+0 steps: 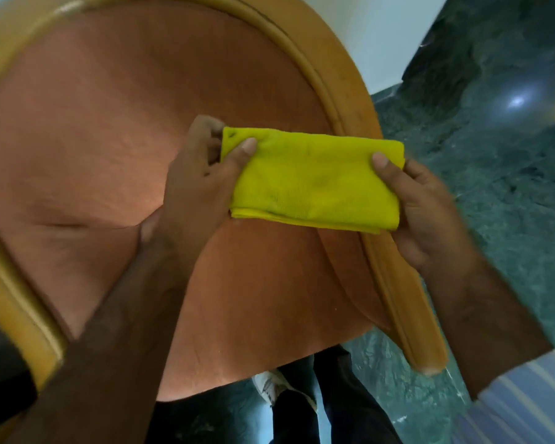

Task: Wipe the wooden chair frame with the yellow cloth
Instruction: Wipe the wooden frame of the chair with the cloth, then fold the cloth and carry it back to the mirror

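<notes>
A folded yellow cloth [314, 181] is held flat between both hands above the chair. My left hand [199, 184] pinches its left edge with the thumb on top. My right hand [426, 209] grips its right edge, thumb also on top. Beneath lies the chair, with an orange-brown padded back and seat [109, 139] bordered by a curved light wooden chair frame [343, 91]. The frame's right arm [407, 315] runs down under the cloth's right end. The cloth hangs just over this rail; I cannot tell whether it touches.
Dark green marble floor [494, 187] spreads to the right of the chair, with a white wall [382, 33] behind. My legs in dark trousers and a white shoe [269, 386] stand below the seat edge. The frame's left side [16, 315] is blurred.
</notes>
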The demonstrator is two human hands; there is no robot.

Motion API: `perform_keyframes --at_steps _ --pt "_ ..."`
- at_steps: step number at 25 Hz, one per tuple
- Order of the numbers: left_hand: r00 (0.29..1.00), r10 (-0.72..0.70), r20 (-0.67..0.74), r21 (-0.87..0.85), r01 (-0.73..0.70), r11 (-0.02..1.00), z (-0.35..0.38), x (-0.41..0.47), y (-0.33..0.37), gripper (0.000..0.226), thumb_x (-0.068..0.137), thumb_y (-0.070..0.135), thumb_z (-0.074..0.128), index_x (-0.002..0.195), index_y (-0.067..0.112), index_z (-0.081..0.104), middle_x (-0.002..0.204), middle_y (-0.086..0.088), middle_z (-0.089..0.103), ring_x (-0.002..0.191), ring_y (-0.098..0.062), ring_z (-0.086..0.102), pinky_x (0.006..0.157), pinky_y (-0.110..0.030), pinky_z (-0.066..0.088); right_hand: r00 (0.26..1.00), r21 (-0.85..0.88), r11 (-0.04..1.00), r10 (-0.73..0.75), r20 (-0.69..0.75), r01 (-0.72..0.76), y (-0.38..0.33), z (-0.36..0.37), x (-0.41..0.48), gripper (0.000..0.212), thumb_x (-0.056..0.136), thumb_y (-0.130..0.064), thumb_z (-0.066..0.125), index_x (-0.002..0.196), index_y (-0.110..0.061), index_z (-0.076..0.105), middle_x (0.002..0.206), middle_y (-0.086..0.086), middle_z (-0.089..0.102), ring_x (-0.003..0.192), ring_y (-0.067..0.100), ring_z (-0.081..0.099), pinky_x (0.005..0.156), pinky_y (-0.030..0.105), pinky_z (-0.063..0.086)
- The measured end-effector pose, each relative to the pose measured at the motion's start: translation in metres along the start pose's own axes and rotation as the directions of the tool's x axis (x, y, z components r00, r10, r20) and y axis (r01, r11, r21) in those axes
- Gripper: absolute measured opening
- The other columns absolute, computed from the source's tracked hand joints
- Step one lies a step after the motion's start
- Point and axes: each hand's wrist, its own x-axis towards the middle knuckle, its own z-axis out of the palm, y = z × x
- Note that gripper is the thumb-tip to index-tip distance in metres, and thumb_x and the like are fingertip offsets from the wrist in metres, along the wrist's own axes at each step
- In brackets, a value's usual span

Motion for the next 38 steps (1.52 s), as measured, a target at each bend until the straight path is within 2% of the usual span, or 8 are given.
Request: perform_keyframes --at_steps 5,13,20,27,30,33,36,38 --pt "0.929 -0.268 -0.255 -0.37 0.163 0.915 -0.094 -0.084 -0.043 0.014 0.098 0.03 0.07 0.091 0.035 0.059 0.065 0.007 0.066 0.037 -0.007 0.048 0.032 -0.016 0.037 0.944 -0.211 0.974 0.141 0.297 -0.079 0.012 0.097 -0.007 0.05 0.072 -0.021 0.081 0.118 -0.004 0.071 0.116 0.011 0.079 0.096 0.017 0.077 0.079 0.03 0.066" --pt "0.748 -0.529 -0.401 -0.725 0.094 0.682 -0.224 -0.307 -0.107 0.018 0.097 0.015 0.067 0.11 0.025 0.074 0.109 0.001 0.08 0.098 -0.013 0.078 0.074 -0.028 0.065 0.682 -0.488 0.869 0.403 0.61 -0.077 0.102 0.254 -0.104 0.045 0.072 -0.014 0.08 0.116 -0.004 0.074 0.114 0.014 0.08 0.105 0.027 0.077 0.075 0.035 0.067" --pt "0.29 -0.69 -0.663 -0.72 0.005 0.694 -0.226 -0.543 -0.142 0.024 0.092 0.024 0.067 0.113 0.033 0.076 0.11 0.002 0.082 0.096 -0.015 0.077 0.074 -0.036 0.067 0.318 -0.723 0.683 0.666 0.675 0.103 0.234 0.331 -0.266 0.035 0.069 -0.017 0.083 0.104 -0.012 0.08 0.103 0.009 0.083 0.091 0.019 0.08 0.068 0.032 0.066" --pt "-0.288 -0.738 -0.61 -0.763 -0.04 0.645 -0.122 -0.742 -0.161 0.027 0.103 0.008 0.061 0.104 0.031 0.074 0.087 0.014 0.079 0.076 -0.001 0.073 0.058 -0.022 0.06 0.019 -0.81 0.417 0.885 0.466 0.413 0.38 0.29 -0.423 0.024 0.076 -0.008 0.086 0.097 -0.013 0.074 0.088 0.004 0.083 0.078 0.014 0.079 0.06 0.026 0.062" --pt "-0.475 -0.727 -0.496 -0.814 -0.036 0.579 -0.057 -0.803 -0.182 0.025 0.101 0.008 0.063 0.108 0.03 0.073 0.088 0.012 0.078 0.081 -0.008 0.072 0.063 -0.023 0.061 -0.025 -0.781 0.251 0.957 0.29 0.571 0.444 0.24 -0.471 0.015 0.087 0.001 0.077 0.092 -0.012 0.071 0.08 0.0 0.081 0.072 0.01 0.077 0.064 0.025 0.065" --pt "-0.593 -0.689 -0.416 -0.879 0.067 0.473 -0.017 -0.836 -0.213 0.024 0.092 0.02 0.073 0.104 0.041 0.072 0.096 -0.001 0.075 0.091 -0.029 0.068 0.083 -0.047 0.06 0.014 -0.741 0.132 0.982 0.188 0.659 0.497 0.198 -0.495 0.015 0.092 0.002 0.071 0.106 -0.003 0.068 0.1 0.015 0.077 0.081 0.019 0.073 0.076 0.032 0.062" --pt "-0.63 -0.665 -0.402 -0.915 0.239 0.326 0.008 -0.866 -0.267 0.025 0.093 0.021 0.077 0.114 0.032 0.073 0.104 -0.009 0.077 0.093 -0.041 0.075 0.088 -0.057 0.063 0.108 -0.724 0.027 0.984 0.14 0.689 0.555 0.164 -0.506 0.022 0.094 0.003 0.069 0.116 0.006 0.066 0.12 0.027 0.072 0.105 0.037 0.073 0.092 0.051 0.061" --pt "-0.622 -0.678 -0.392 -0.918 0.315 0.241 0.024 -0.875 -0.303 0.025 0.093 0.021 0.076 0.118 0.023 0.072 0.112 -0.013 0.078 0.093 -0.039 0.077 0.086 -0.057 0.064 0.141 -0.679 -0.009 0.98 0.14 0.734 0.59 0.146 -0.501 0.009 0.093 0.0 0.071 0.102 -0.001 0.069 0.122 0.026 0.073 0.112 0.039 0.071 0.098 0.055 0.058"
